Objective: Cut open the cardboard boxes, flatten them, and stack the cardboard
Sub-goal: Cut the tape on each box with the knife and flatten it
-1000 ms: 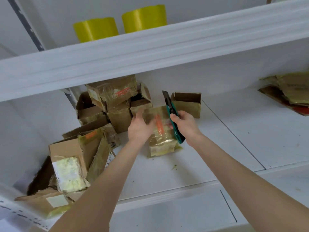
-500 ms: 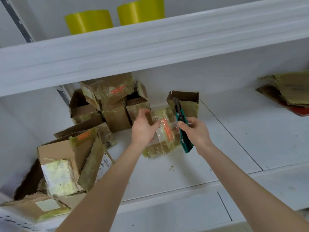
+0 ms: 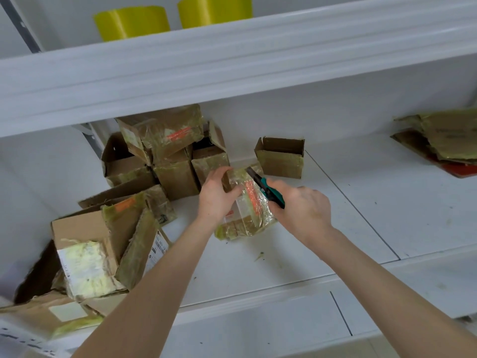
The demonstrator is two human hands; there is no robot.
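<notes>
A small cardboard box (image 3: 247, 215) wrapped in glossy tape with an orange strip lies on the white shelf (image 3: 335, 202). My left hand (image 3: 216, 195) grips its far left corner. My right hand (image 3: 302, 205) grips a teal utility knife (image 3: 265, 188), whose dark blade end rests on the box's top right edge. A pile of taped cardboard boxes (image 3: 165, 156) stands behind and to the left. Flattened cardboard (image 3: 444, 140) lies stacked at the far right of the shelf.
An open-topped small box (image 3: 281, 157) stands just behind the knife. Larger torn boxes (image 3: 103, 244) lean at the shelf's left front. Two yellow tape rolls (image 3: 131, 23) sit on the upper shelf. A scrap of tape (image 3: 259, 257) lies near the shelf's front.
My right hand has tipped the knife down from upright onto the box's top edge. The left hand keeps its grip on the box, which has turned slightly.
</notes>
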